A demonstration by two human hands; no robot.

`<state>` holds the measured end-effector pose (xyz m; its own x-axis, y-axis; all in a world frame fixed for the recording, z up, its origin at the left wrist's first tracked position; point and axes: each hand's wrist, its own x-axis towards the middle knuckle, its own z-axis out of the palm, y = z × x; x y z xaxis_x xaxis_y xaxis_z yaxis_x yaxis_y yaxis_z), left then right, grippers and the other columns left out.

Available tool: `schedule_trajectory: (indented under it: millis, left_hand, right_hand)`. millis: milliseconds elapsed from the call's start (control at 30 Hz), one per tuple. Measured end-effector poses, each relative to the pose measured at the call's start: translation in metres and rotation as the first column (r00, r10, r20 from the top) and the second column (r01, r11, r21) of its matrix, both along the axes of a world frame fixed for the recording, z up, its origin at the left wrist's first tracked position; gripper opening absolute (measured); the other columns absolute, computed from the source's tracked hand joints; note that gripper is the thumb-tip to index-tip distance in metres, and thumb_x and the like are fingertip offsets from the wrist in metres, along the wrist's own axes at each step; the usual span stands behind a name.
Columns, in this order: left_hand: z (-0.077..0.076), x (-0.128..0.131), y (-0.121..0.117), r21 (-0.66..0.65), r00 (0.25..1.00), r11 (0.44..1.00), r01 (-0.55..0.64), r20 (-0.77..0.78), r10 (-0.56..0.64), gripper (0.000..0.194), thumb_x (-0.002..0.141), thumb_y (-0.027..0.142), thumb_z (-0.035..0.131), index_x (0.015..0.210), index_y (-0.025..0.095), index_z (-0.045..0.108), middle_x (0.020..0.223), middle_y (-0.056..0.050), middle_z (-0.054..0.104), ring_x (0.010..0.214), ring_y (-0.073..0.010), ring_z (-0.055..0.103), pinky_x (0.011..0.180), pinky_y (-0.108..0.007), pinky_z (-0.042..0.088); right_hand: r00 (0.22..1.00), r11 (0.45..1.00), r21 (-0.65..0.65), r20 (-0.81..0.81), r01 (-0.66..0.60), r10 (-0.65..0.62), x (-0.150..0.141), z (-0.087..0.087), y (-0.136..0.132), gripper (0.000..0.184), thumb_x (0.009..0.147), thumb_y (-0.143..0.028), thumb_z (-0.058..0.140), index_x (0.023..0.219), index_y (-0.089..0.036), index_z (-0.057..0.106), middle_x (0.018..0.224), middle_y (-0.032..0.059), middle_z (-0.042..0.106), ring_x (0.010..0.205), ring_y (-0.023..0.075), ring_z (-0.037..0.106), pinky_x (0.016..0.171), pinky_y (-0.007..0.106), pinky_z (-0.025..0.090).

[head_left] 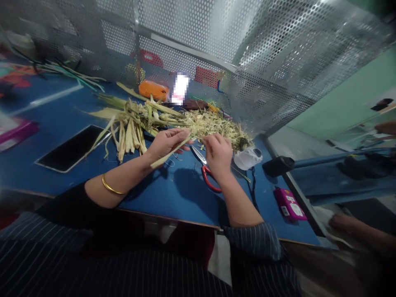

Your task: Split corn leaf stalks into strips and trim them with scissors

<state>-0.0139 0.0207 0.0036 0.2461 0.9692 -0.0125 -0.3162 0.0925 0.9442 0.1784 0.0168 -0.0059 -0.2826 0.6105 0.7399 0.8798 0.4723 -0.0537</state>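
Near: the left hand [171, 142] grips a pale strip [167, 156] of leaf or husk, thumb and fingers closed on it, over the blue worktop [188, 206]. The strip's long axis runs aslant: its lower end trails back toward the left wrist, and its upper end points away and rightward into the gap between the hands. The left hand is the nearer, being on it; the right hand [218, 152] lies just right of the upper end. The right hand's fingers are bent and drawn together; cannot tell whether they pinch a thin piece. The scissors [208, 179] lie partly hidden by the right hand, red handles toward the person, blades pointing away and left.

Right side: a purple box [290, 204] near the worktop edge; contents not visible. Beyond it, a black cylinder [278, 166] and a white plastic-wrapped thing [246, 160]; what is inside the wrap is unclear.

Middle: a tablet [74, 148] to the left, with a bundle of husks [130, 136] beside it; a loose heap of shreds [216, 126] lies beyond the hands.

Far: an orange packet [153, 90], contents hidden; a lit phone [180, 88] beside it; a perforated metal panel [198, 24] behind.
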Motion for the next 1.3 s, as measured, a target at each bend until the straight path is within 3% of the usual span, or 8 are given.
schedule_trajectory:
  millis: [133, 333, 433, 533, 700, 867, 1100, 1300]
  left_hand:
    - [-0.004, 0.001, -0.001, 0.012, 0.999, 1.000, 0.015, -0.045, -0.014, 0.043, 0.076, 0.032, 0.075, 0.114, 0.014, 0.069, 0.083, -0.008, 0.075, 0.064, -0.0131, 0.068, 0.057, -0.022, 0.052]
    - [-0.005, 0.005, -0.002, 0.107, 0.994, 0.990, -0.090, -0.049, 0.096, 0.038, 0.079, 0.028, 0.068, 0.115, 0.015, 0.068, 0.090, -0.008, 0.076, 0.068, -0.0138, 0.069, 0.060, -0.023, 0.051]
    - [-0.006, 0.009, -0.006, 0.231, 0.987, 0.970, -0.071, -0.126, 0.102, 0.040, 0.083, 0.028, 0.063, 0.119, 0.013, 0.066, 0.093, -0.010, 0.076, 0.071, -0.0150, 0.070, 0.064, -0.025, 0.052]
    - [-0.008, 0.012, -0.011, 0.314, 0.979, 0.949, 0.010, -0.198, 0.056, 0.042, 0.084, 0.026, 0.061, 0.123, 0.012, 0.065, 0.096, -0.011, 0.075, 0.074, -0.0168, 0.071, 0.073, -0.030, 0.054]
    - [-0.011, 0.012, -0.011, 0.335, 0.971, 0.940, 0.064, -0.238, 0.019, 0.050, 0.087, 0.028, 0.059, 0.136, 0.023, 0.056, 0.103, -0.006, 0.074, 0.083, -0.0185, 0.071, 0.068, -0.027, 0.053]
    - [-0.010, 0.008, -0.006, 0.112, 0.994, 0.991, -0.067, -0.082, 0.077, 0.043, 0.085, 0.036, 0.063, 0.122, 0.014, 0.063, 0.085, -0.008, 0.074, 0.063, -0.0156, 0.068, 0.060, -0.026, 0.053]
    - [-0.013, 0.009, -0.010, -0.086, 0.967, 0.966, 0.243, -0.050, -0.248, 0.046, 0.076, 0.043, 0.075, 0.116, 0.021, 0.069, 0.092, -0.008, 0.075, 0.065, -0.0126, 0.068, 0.059, -0.024, 0.052]
    - [-0.015, 0.011, -0.011, -0.036, 0.984, 0.996, 0.087, -0.152, -0.092, 0.029, 0.071, 0.040, 0.077, 0.086, 0.015, 0.075, 0.088, -0.011, 0.075, 0.062, -0.0122, 0.064, 0.046, -0.020, 0.043]
  right_hand:
    - [0.997, 0.999, 0.014, 0.049, -0.052, 0.052, -0.004, 0.000, -0.005, 0.017, 0.095, -0.028, 0.050, 0.097, -0.024, 0.066, 0.097, 0.0056, 0.069, 0.094, 0.0204, 0.060, 0.088, 0.036, 0.037]
    - [0.911, 0.993, -0.064, -0.407, -0.098, 0.064, -0.011, -0.001, -0.013, 0.031, 0.093, -0.040, 0.051, 0.069, -0.023, 0.062, 0.073, 0.0041, 0.062, 0.079, 0.0195, 0.058, 0.081, 0.037, 0.041]
    - [0.666, 0.883, -0.286, -0.745, -0.372, 0.039, -0.016, -0.007, -0.006, 0.032, 0.089, -0.046, 0.056, 0.069, -0.021, 0.060, 0.068, 0.0002, 0.059, 0.067, 0.0144, 0.056, 0.069, 0.030, 0.044]
    - [0.315, 0.732, -0.295, -0.942, -0.615, -0.115, -0.018, -0.012, 0.003, 0.030, 0.079, -0.049, 0.066, 0.080, -0.020, 0.060, 0.072, -0.0022, 0.061, 0.060, 0.0100, 0.055, 0.061, 0.026, 0.045]
    - [0.060, 0.718, -0.146, -0.988, -0.680, -0.144, -0.009, -0.005, 0.007, 0.029, 0.071, -0.041, 0.076, 0.076, -0.020, 0.057, 0.064, -0.0048, 0.055, 0.054, 0.0072, 0.051, 0.055, 0.021, 0.044]
    - [0.151, 0.769, -0.124, -0.988, -0.627, -0.037, -0.004, 0.002, 0.006, 0.024, 0.079, -0.043, 0.067, 0.076, -0.022, 0.056, 0.062, -0.0045, 0.053, 0.054, 0.0089, 0.051, 0.056, 0.023, 0.045]
    - [0.292, 0.685, -0.206, -0.957, -0.699, 0.010, -0.013, -0.002, -0.001, 0.023, 0.082, -0.040, 0.066, 0.073, -0.020, 0.059, 0.060, -0.0037, 0.056, 0.055, 0.0093, 0.051, 0.056, 0.024, 0.044]
    - [0.377, 0.700, -0.253, -0.926, -0.668, 0.025, -0.015, -0.004, -0.002, 0.021, 0.082, -0.038, 0.066, 0.072, -0.020, 0.062, 0.059, -0.0041, 0.056, 0.054, 0.0089, 0.051, 0.056, 0.024, 0.044]
